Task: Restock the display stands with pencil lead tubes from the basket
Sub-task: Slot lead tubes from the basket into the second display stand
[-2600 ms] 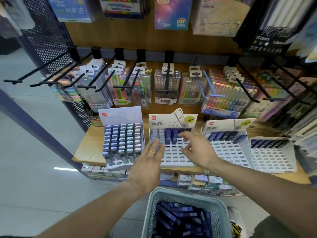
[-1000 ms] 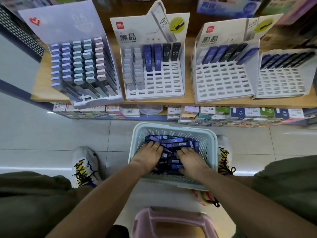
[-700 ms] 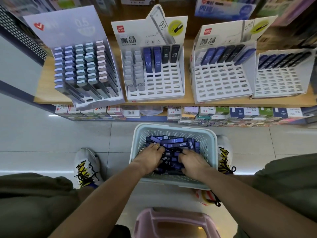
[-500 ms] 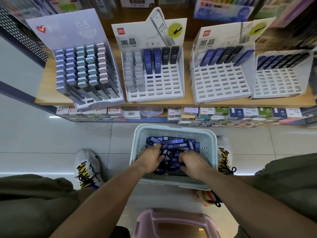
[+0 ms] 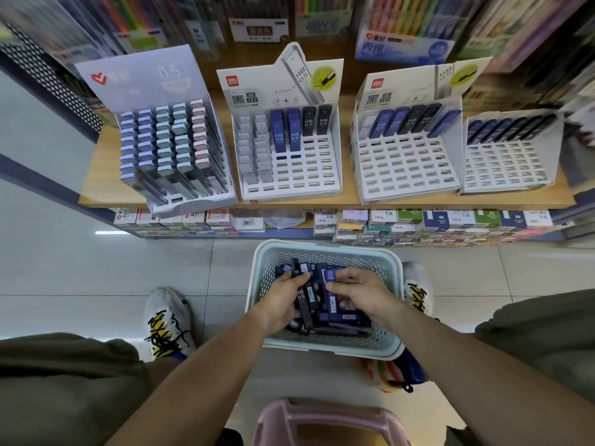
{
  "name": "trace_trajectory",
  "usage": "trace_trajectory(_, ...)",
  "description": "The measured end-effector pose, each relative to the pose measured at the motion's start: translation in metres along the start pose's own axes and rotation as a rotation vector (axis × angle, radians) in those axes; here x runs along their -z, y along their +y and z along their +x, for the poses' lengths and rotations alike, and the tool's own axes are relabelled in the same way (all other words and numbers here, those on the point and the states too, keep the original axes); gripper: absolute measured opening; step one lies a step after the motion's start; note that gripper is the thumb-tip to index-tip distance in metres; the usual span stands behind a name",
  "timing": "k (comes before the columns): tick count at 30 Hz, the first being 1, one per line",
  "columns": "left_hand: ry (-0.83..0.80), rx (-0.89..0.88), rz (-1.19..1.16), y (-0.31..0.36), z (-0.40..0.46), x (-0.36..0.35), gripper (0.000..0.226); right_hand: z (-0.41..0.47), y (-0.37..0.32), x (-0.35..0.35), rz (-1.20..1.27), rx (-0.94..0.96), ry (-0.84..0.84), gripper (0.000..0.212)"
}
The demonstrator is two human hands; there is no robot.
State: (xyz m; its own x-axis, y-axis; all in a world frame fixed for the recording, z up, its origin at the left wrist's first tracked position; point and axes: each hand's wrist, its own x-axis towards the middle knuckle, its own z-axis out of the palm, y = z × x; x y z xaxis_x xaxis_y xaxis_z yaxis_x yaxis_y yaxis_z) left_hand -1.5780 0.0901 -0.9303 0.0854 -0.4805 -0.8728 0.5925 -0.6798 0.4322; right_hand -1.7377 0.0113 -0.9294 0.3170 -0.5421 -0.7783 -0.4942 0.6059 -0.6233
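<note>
Reaching into a pale blue perforated plastic basket (image 5: 325, 252) on the floor, left hand (image 5: 283, 300) curled round several black pencil lead tubes (image 5: 302, 300), right hand (image 5: 363, 292) fingers bent, pinching dark blue pencil lead tubes (image 5: 331, 300), white slotted cardboard display stands (image 5: 322, 175) on the shelf beyond.

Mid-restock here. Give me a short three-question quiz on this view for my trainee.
1. True or false: both hands are inside the basket.
2. What does the left hand grip: A) black tubes, B) a marker pack, C) nothing?
3. Which display stand is nearly full?

Key:
1. True; the right hand is among the blue tubes.
2. A.
3. The leftmost stand; the other three stands show mostly bare slots.
</note>
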Motion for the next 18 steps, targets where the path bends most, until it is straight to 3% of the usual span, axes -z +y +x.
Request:
trace_trajectory(2, -0.035, -0.015, -0.02, 0.003, -0.011, -0.008, 0.068, -0.007, -0.004, -0.006, 0.068, 0.011, 0.007, 0.028)
trace_trajectory(6, 0.001, -0.069, -0.003, 0.007, -0.029, -0.017, 0.077, -0.022, -0.013, -0.01, 0.149, 0.031, 0.044, 0.031)
trace_trajectory(10, 0.014, -0.207, 0.07, 0.019, -0.054, -0.023, 0.044, -0.05, -0.044, -0.011, 0.16, 0.075, 0.066, 0.033)
trace_trajectory(18, -0.063, -0.422, 0.105, 0.093, -0.151, -0.031, 0.033, -0.127, -0.149, -0.009, 0.094, 0.255, -0.023, 0.033)
